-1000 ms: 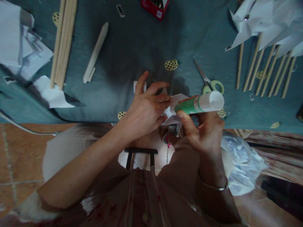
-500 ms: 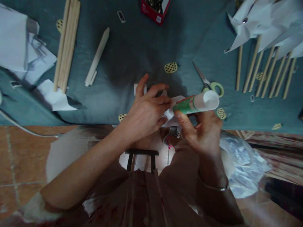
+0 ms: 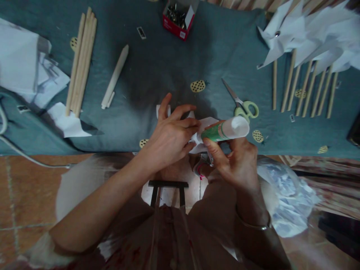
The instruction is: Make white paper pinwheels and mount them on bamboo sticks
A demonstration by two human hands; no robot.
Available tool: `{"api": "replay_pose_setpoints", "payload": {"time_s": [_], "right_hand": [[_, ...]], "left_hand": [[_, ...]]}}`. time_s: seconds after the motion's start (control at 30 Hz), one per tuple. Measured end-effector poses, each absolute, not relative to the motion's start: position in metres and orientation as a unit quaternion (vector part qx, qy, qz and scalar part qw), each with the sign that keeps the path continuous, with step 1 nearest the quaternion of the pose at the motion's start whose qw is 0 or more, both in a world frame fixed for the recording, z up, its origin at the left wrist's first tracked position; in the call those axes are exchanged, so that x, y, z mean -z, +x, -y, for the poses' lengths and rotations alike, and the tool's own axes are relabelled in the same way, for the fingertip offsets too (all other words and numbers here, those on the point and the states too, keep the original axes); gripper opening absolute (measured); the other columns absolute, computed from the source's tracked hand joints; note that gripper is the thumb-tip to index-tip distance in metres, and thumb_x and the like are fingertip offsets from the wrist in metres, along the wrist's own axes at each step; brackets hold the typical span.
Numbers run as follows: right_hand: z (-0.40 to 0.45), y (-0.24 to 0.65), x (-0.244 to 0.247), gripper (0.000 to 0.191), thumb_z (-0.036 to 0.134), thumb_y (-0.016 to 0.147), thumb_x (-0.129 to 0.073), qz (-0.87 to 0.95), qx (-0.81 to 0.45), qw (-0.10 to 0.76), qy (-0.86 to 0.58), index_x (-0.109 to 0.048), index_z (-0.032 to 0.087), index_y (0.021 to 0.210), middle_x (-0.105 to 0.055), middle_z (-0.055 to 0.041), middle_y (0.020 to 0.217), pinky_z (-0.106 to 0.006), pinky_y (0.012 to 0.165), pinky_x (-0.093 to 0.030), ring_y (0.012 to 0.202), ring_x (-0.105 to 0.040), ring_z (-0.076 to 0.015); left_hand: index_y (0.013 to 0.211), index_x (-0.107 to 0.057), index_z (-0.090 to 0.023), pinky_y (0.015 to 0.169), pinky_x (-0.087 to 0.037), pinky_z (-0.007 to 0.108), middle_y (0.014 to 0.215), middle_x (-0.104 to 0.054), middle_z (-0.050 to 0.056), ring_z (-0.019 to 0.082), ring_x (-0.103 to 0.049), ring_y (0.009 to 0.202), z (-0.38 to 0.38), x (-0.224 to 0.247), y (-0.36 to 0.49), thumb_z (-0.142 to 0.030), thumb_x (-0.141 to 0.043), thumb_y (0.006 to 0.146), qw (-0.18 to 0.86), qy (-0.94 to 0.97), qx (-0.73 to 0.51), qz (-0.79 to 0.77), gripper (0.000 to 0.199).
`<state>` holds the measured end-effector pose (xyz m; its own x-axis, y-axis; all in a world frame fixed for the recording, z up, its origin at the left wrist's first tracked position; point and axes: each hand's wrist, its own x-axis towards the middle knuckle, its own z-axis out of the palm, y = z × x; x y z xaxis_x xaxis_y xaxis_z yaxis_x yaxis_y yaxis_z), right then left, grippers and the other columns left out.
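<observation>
Wrapped around a green and white glue stick [image 3: 220, 131], my right hand [image 3: 239, 157] tilts it with its lower end against a white paper piece [image 3: 201, 147]. My left hand [image 3: 176, 135] presses and steadies the same paper at the table's front edge, some of its fingers raised. The paper is partly hidden under both hands. Just beyond the left fingertips lies a small white cylinder [image 3: 159, 111], which looks like a cap. Scissors with light green handles [image 3: 247, 108] lie open beyond the glue stick.
Finished paper pinwheels [image 3: 289, 32] on wooden sticks lie at the right. A red box [image 3: 176, 28] of metal fasteners stands at the back. Left are a white pen [image 3: 116, 77], wooden sticks [image 3: 81, 63] and paper sheets [image 3: 18, 56]. A plastic bag [image 3: 289, 198] hangs below the edge.
My view has shifted slightly, so more of the table's far side shows. The glue stick's upper end has moved a little left; both hands keep their hold.
</observation>
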<state>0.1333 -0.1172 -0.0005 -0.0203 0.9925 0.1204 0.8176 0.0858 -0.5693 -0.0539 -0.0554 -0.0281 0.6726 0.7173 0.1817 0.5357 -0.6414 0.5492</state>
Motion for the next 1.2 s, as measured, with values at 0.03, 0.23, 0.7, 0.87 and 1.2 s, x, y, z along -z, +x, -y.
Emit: {"api": "replay_pose_setpoints", "payload": {"time_s": [0.03, 0.23, 0.7, 0.87, 1.2], "right_hand": [[0.118, 0.134, 0.001, 0.029, 0.048, 0.092, -0.061, 0.691, -0.172, 0.252, -0.655, -0.064, 0.021, 0.102, -0.073, -0.0055, 0.081, -0.037, 0.069, -0.058, 0.070, -0.069, -0.0229], [0.120, 0.138, 0.003, 0.031, 0.049, 0.090, -0.064, 0.671, -0.154, 0.264, -0.675, -0.066, 0.021, 0.101, -0.074, -0.0074, 0.083, -0.039, 0.071, -0.059, 0.075, -0.071, -0.0248], [0.108, 0.171, 0.014, 0.023, 0.046, 0.094, -0.058, 0.438, -0.406, 0.557, -0.577, -0.068, 0.025, 0.091, -0.073, -0.0013, 0.081, -0.028, 0.057, -0.054, 0.061, -0.063, -0.0135], [0.104, 0.184, 0.023, 0.030, 0.051, 0.095, -0.055, 0.389, -0.469, 0.576, -0.545, -0.069, 0.024, 0.092, -0.075, -0.0022, 0.088, -0.031, 0.063, -0.060, 0.063, -0.066, -0.0133], [0.097, 0.153, 0.013, 0.030, 0.046, 0.073, -0.085, 0.161, -0.576, 0.635, -0.489, -0.071, 0.022, 0.083, -0.073, 0.0041, 0.068, -0.015, 0.063, -0.062, 0.062, -0.071, -0.0083]], "left_hand": [[0.109, -0.072, -0.022, 0.122, -0.013, 0.075, 0.113, -0.077, 0.005, 0.034, -0.053, 0.134, 0.055, 0.028, -0.054, -0.024, -0.061, 0.092, 0.231, 0.886, -0.194, -0.352, 0.021], [0.109, -0.073, -0.023, 0.122, -0.010, 0.076, 0.113, -0.077, 0.004, 0.034, -0.052, 0.135, 0.054, 0.032, -0.053, -0.025, -0.063, 0.091, 0.231, 0.885, -0.193, -0.356, 0.021], [0.127, -0.062, -0.029, 0.124, -0.002, 0.071, 0.136, -0.068, 0.001, 0.031, -0.047, 0.140, 0.054, 0.038, -0.064, -0.032, -0.062, 0.092, 0.189, 0.883, -0.231, -0.363, 0.036], [0.135, -0.057, -0.030, 0.119, -0.023, 0.070, 0.147, -0.059, 0.006, 0.036, -0.045, 0.141, 0.051, 0.025, -0.095, -0.051, -0.070, 0.086, 0.201, 0.844, -0.276, -0.412, 0.056], [0.118, -0.071, -0.018, 0.104, -0.049, 0.049, 0.124, -0.071, 0.012, 0.031, -0.061, 0.116, 0.031, 0.040, -0.114, -0.028, -0.069, 0.087, 0.174, 0.808, -0.224, -0.516, 0.033]]}}
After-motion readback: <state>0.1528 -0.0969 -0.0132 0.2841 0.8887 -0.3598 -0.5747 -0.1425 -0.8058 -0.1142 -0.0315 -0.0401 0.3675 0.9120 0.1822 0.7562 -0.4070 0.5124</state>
